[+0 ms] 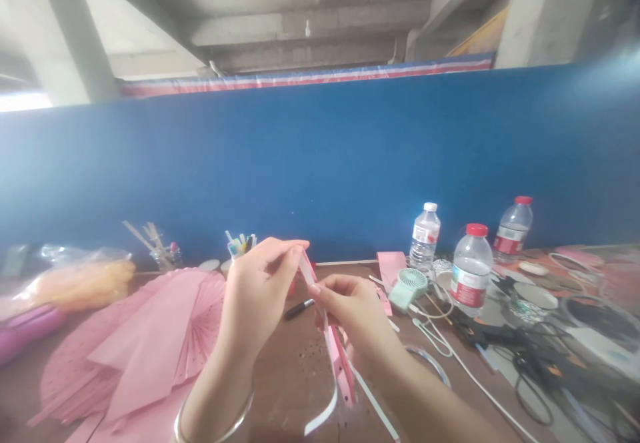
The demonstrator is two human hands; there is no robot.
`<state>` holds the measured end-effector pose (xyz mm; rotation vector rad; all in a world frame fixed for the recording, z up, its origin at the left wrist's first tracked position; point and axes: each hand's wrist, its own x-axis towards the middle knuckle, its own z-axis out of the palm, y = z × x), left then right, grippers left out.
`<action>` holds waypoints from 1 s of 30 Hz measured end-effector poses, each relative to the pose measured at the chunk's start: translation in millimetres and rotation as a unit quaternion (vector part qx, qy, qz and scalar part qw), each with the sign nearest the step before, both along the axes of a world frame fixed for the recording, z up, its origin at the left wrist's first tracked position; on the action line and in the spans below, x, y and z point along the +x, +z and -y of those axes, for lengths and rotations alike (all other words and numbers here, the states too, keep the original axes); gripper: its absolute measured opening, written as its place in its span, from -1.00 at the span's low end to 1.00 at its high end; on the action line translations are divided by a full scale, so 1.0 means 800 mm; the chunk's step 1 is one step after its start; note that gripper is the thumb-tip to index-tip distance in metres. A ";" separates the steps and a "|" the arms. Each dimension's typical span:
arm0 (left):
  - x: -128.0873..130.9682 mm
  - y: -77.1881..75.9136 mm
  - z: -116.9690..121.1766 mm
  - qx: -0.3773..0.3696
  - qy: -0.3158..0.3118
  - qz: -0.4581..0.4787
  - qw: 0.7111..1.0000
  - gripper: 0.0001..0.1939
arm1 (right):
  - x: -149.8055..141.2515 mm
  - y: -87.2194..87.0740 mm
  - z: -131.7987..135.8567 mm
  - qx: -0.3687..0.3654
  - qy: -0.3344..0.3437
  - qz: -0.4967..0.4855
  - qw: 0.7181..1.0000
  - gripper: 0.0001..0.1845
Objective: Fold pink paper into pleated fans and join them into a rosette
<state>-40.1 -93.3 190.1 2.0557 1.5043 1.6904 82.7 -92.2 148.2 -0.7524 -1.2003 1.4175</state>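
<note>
the brown bench (280,389) has a heap of pink pleated paper (150,356) on its left side; wrists are best kept off it. above the bench's middle, the left hand (263,289) has thumb pressed to forefinger, no gap, nipping the upper end of a pale pink strip (307,271). the right hand (357,309) pinches that strip just below, thumb against forefinger. a short taut span between the two pinches should keep it from creasing. a dotted pink piece (343,373) hangs under the right hand toward the near edge; whether it joins the strip, i cannot tell. two narrow white ribbons (323,418) trail beside it and are better left untwisted. a black marker pen (299,309) lies beyond, nearer the far edge, out of the way.
</note>
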 end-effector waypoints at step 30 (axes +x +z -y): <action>-0.025 0.004 -0.005 -0.028 0.005 0.097 0.995 -0.79 | -0.017 -0.017 -0.002 0.026 -0.035 0.145 0.989 -0.69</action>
